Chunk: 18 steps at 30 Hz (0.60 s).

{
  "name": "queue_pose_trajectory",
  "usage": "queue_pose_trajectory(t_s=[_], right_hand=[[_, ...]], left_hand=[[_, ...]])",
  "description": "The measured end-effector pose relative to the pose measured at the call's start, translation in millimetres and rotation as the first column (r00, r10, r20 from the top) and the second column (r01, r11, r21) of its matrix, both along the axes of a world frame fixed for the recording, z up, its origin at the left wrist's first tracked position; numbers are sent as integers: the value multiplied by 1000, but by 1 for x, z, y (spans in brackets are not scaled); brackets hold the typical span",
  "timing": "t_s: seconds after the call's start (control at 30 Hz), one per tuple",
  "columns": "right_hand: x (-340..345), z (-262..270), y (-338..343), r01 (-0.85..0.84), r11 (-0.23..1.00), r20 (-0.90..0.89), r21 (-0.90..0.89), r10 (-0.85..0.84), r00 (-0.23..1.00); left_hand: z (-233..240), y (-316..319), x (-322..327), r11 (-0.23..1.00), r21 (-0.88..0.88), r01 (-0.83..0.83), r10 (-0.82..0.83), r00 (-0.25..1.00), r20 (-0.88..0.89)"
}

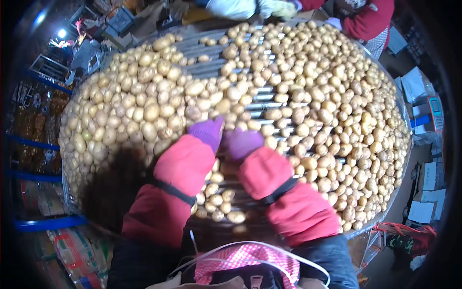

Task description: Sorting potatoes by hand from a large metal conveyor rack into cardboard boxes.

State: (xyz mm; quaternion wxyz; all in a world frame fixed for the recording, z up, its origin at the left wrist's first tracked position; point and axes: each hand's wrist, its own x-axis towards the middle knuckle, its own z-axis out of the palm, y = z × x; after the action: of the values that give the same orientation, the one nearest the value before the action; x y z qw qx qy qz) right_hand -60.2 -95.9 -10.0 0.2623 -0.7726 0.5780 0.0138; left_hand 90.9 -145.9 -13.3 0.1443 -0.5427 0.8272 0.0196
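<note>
Both of my hands wear purple gloves and reach into potatoes [151, 112] spread thickly over a slatted metal surface [204, 48]. My left hand [208, 133] touches the edge of the dense heap on the left. Close beside it, my right hand [245, 144] is bent down among potatoes, slightly blurred. The undersides of both hands and most fingertips are hidden, so whether either one grips a potato does not show. Between my red sleeves lies a small group of potatoes [216, 199]. On the right, more potatoes [346, 108] lie packed together, with bare slats showing along their left side.
Across the surface, a person in a red sleeve [370, 20] stands at the far right; another person's light clothing [231, 8] shows at the far edge. Blue rails [48, 224] border the left. Cardboard boxes [422, 211] and a device with a small screen [435, 113] stand right.
</note>
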Motion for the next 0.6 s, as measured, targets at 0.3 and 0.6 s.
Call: queue_pose_trajectory(t_s=[0.3,0.6], right_hand=[[-34,-1,-11,216,968,106,126,-230,968],[-167,26,186,267,682,709,681,-522,-474]], left_hand=[[-12,-6,9,996,32,87,-86,996,-28],[-16,-31,-3,986,169,4,0,1000,-26]])
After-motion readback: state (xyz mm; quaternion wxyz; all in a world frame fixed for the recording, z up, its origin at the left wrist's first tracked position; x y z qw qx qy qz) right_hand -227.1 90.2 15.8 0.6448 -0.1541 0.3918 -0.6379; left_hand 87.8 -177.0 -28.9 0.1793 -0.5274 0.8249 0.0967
